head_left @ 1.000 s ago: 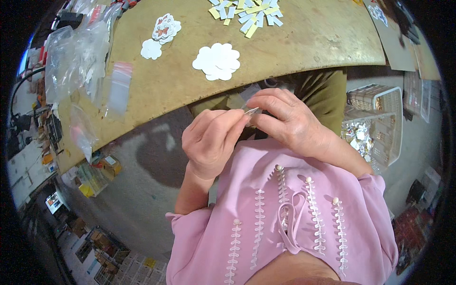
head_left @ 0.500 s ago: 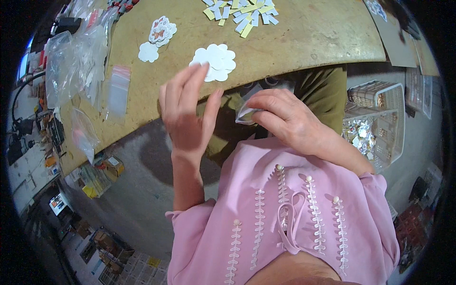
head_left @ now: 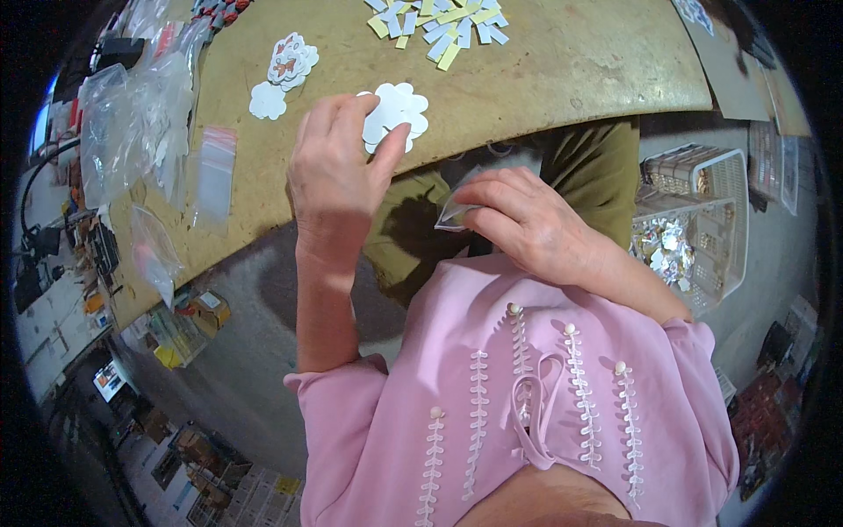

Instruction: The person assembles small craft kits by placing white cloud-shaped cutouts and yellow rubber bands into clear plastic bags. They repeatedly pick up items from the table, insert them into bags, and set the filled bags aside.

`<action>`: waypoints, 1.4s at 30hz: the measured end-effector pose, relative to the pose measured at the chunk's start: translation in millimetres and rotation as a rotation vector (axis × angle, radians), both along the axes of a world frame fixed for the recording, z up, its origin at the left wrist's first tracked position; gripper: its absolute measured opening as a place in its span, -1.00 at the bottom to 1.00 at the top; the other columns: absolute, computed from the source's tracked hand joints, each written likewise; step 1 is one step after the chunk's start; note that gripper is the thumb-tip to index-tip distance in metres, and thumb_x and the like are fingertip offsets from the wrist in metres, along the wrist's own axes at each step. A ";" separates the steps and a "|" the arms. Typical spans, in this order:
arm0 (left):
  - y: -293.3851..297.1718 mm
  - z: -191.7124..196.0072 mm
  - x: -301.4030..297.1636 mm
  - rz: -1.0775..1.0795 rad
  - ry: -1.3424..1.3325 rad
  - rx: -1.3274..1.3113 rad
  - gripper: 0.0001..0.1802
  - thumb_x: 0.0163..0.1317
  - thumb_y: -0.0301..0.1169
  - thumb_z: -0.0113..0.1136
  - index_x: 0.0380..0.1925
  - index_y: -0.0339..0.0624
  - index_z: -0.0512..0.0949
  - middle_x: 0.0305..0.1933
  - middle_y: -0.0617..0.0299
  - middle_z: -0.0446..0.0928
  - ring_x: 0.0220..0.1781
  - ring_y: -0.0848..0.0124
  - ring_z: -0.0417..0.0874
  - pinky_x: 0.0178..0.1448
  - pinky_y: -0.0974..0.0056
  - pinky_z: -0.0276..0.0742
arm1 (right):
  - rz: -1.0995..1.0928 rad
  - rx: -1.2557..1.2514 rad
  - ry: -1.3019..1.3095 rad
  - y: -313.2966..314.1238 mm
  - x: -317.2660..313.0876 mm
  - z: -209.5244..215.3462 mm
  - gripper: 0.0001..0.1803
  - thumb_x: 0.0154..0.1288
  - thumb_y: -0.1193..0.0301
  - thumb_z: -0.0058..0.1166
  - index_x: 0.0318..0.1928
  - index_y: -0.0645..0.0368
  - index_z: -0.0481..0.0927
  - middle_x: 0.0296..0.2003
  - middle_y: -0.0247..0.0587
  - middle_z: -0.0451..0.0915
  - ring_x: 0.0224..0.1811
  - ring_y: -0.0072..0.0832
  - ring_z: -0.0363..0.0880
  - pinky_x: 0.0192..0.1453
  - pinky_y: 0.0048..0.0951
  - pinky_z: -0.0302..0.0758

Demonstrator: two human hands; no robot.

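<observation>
The left hand (head_left: 335,167), fingers apart, should grip white scalloped cards (head_left: 400,107) edgewise; the right hand (head_left: 522,211) pinches a clear plastic bag (head_left: 450,216).

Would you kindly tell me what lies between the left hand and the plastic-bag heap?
In the head view, flat, pink-topped clear plastic lies on the tabletop between the left hand and the heap.

Right of the desk (head_left: 606,70), a white lattice-sided plastic basket (head_left: 718,241) on the grey floor (head_left: 250,364), small shiny pieces (head_left: 667,250) inside; flat grey board (head_left: 729,83) at the desk's far right end. Left side: a small brown carton (head_left: 209,309) below the desk's edge, a lit screen (head_left: 109,380) farther out, more cartons (head_left: 195,443) toward the bottom, blurred.
</observation>
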State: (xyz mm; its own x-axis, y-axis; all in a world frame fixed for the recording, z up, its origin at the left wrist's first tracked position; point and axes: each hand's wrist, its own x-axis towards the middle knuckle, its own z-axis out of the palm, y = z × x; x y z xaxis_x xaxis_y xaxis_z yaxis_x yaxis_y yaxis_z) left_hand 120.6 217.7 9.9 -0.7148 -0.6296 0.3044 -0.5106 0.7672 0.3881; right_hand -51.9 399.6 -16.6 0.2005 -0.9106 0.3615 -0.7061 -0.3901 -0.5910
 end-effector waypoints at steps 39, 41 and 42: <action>-30.4 -17.4 29.7 0.420 0.462 0.206 -0.95 0.41 -0.59 0.28 -0.17 -0.31 0.64 -0.21 0.30 0.73 -0.31 0.58 0.74 -0.20 0.40 0.65 | -0.051 0.025 0.003 3.7 -5.4 -10.8 -0.72 0.12 0.54 0.30 -0.12 0.23 0.62 0.05 -0.08 0.65 0.10 -0.10 0.65 0.16 -0.14 0.56; -38.2 -32.5 42.5 0.393 0.620 0.261 -0.92 0.40 -0.62 0.26 -0.15 -0.30 0.64 -0.20 0.26 0.73 -0.32 0.53 0.73 -0.19 0.40 0.65 | -0.047 0.018 0.000 2.7 -4.7 -11.1 -0.71 0.12 0.51 0.29 -0.11 0.23 0.61 0.05 -0.08 0.64 0.12 -0.10 0.63 0.19 -0.14 0.54; -30.1 -23.2 38.6 0.400 0.712 0.395 -0.91 0.40 -0.62 0.26 -0.13 -0.28 0.64 -0.20 0.28 0.67 -0.26 0.55 0.68 -0.14 0.42 0.61 | -0.052 0.015 -0.005 2.5 -4.9 -12.5 -0.70 0.11 0.48 0.28 -0.11 0.23 0.60 0.06 -0.09 0.63 0.15 -0.11 0.61 0.22 -0.13 0.52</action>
